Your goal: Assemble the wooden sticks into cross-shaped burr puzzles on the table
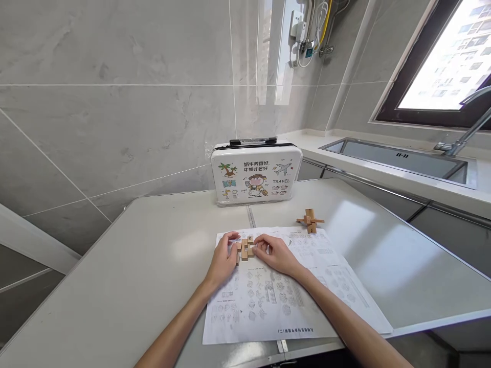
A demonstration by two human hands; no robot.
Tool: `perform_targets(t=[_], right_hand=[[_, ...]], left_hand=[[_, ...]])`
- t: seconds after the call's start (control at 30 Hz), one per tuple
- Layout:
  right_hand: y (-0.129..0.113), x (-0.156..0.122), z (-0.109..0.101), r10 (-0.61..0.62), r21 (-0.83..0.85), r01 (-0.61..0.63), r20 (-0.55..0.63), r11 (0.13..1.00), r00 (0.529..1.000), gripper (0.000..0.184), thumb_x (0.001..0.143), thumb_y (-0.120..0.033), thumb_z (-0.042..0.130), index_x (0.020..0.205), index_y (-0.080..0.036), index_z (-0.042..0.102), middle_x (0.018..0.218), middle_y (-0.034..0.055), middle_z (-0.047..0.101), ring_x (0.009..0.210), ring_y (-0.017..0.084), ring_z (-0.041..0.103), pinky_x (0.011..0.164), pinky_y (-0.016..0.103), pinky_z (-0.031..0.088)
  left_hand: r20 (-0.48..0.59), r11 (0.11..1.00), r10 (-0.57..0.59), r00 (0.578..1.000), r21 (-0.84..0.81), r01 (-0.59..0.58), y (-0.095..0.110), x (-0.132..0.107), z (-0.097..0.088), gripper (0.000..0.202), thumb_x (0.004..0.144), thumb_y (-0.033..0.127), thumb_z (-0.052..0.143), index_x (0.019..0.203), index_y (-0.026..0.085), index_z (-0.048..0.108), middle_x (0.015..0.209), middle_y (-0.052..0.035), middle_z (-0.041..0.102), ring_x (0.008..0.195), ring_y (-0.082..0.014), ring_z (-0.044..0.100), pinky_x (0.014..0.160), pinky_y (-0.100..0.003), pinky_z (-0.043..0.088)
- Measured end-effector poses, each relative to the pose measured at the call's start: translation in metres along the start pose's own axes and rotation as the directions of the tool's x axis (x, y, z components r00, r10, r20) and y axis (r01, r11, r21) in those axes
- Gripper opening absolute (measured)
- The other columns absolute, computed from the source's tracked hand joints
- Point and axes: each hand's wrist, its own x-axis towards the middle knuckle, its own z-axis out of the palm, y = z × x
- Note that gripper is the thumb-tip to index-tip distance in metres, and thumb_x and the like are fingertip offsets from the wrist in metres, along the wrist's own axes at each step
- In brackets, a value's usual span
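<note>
A small wooden interlocking puzzle (244,248) of light bars rests on a printed instruction sheet (284,301) in the middle of the table. My left hand (223,257) grips its left side with curled fingers. My right hand (274,252) pinches its right side. A second, assembled wooden cross-shaped puzzle (310,220) stands by itself at the sheet's far right corner, untouched.
A white tin case with cartoon travel pictures (255,174) stands upright at the table's back edge against the tiled wall. To the right runs a counter with a steel sink (399,158) and tap (466,130). The grey table (126,276) has a seam down its middle.
</note>
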Motion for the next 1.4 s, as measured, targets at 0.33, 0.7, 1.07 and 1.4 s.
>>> perform_targets(t=[0.33, 0.7, 1.07, 1.4], right_hand=[[0.003, 0.0, 0.003, -0.009, -0.084, 0.015, 0.07, 0.996, 0.998, 0.022, 0.089, -0.04, 0.072, 0.103, -0.023, 0.067, 0.069, -0.0043, 0.059, 0.061, 0.015, 0.054, 0.062, 0.027, 0.042], [0.006, 0.001, 0.003, -0.021, -0.176, 0.035, 0.083, 0.984, 0.996, 0.028, 0.089, -0.044, 0.074, 0.107, -0.024, 0.071, 0.075, -0.0014, 0.066, 0.066, 0.017, 0.059, 0.065, 0.029, 0.043], [0.004, 0.001, 0.006, -0.038, -0.219, 0.052, 0.067, 0.974, 0.997, 0.022, 0.087, -0.04, 0.076, 0.1, -0.023, 0.07, 0.075, -0.002, 0.066, 0.064, 0.016, 0.058, 0.064, 0.028, 0.042], [0.006, -0.001, 0.007, -0.083, -0.234, 0.092, 0.048, 0.968, 0.995, 0.018, 0.086, -0.022, 0.064, 0.104, -0.024, 0.065, 0.074, -0.0038, 0.06, 0.063, 0.014, 0.056, 0.064, 0.026, 0.042]], left_hand=[[0.197, 0.918, 0.188, 0.962, 0.314, -0.244, -0.002, 0.0, -0.029, 0.032, 0.098, 0.042, 0.056, 0.125, 0.024, 0.061, 0.127, -0.0078, 0.062, 0.123, -0.0269, 0.055, 0.107, -0.044, 0.045], [0.31, 0.886, 0.212, 0.927, 0.339, -0.316, -0.016, 0.002, -0.044, 0.057, 0.08, 0.047, 0.08, 0.13, 0.027, 0.062, 0.133, -0.0096, 0.052, 0.131, -0.0311, 0.047, 0.11, -0.046, 0.044], [0.237, 0.996, -0.009, 0.971, -0.089, 0.031, -0.011, 0.005, -0.041, 0.066, 0.082, 0.043, 0.078, 0.137, 0.024, 0.048, 0.085, 0.004, 0.047, 0.073, -0.0127, 0.047, 0.072, -0.027, 0.043], [0.27, 0.978, 0.014, 0.963, -0.202, 0.042, -0.005, 0.001, -0.036, 0.064, 0.083, 0.042, 0.078, 0.135, 0.024, 0.046, 0.082, 0.005, 0.045, 0.07, -0.0105, 0.046, 0.072, -0.026, 0.044]])
